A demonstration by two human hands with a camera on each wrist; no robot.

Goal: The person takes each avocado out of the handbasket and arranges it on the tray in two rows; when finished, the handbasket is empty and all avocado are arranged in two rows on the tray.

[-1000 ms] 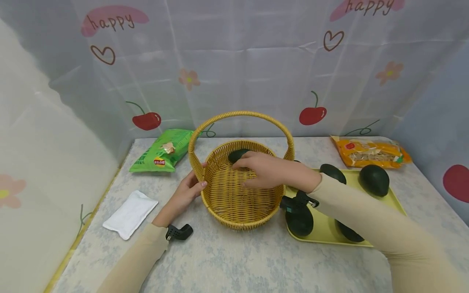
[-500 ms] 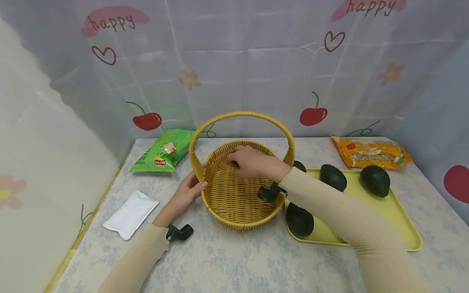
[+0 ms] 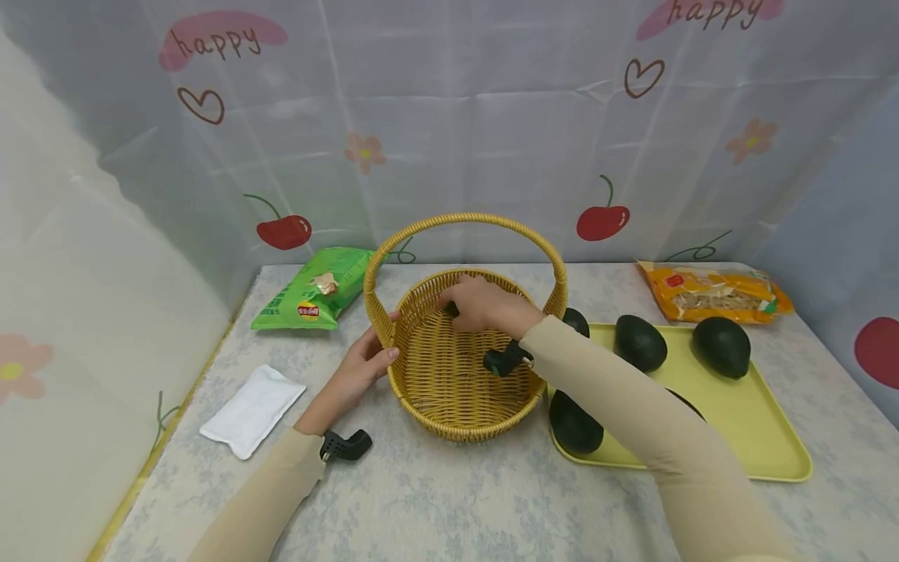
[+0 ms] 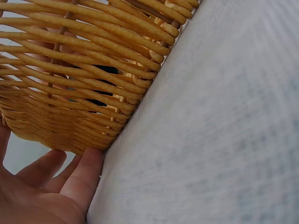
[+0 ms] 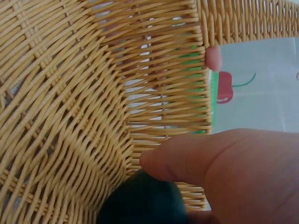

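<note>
A round yellow wicker basket (image 3: 463, 429) with a tall hoop handle stands mid-table. Inside it, near the back wall, my right hand (image 3: 481, 304) grips a dark green avocado (image 5: 142, 203). The thumb lies on top of the fruit in the right wrist view; most of the avocado is hidden by the hand in the head view. At the basket's left side, my left hand (image 3: 361, 367) holds the wall by the handle base. In the left wrist view, its fingers (image 4: 84, 179) press the woven outside low down, close to the cloth.
A yellow tray (image 3: 762, 437) right of the basket bears several avocados (image 3: 641, 343), partly covered by the right sleeve. A green chip bag (image 3: 316, 289) and white pouch (image 3: 253, 411) lie left. An orange snack packet (image 3: 716, 293) lies back right.
My right hand has lowered inside the basket and closed round the avocado near the back wall; its forearm swung left, showing more of the tray. The left hand and basket stay put.
</note>
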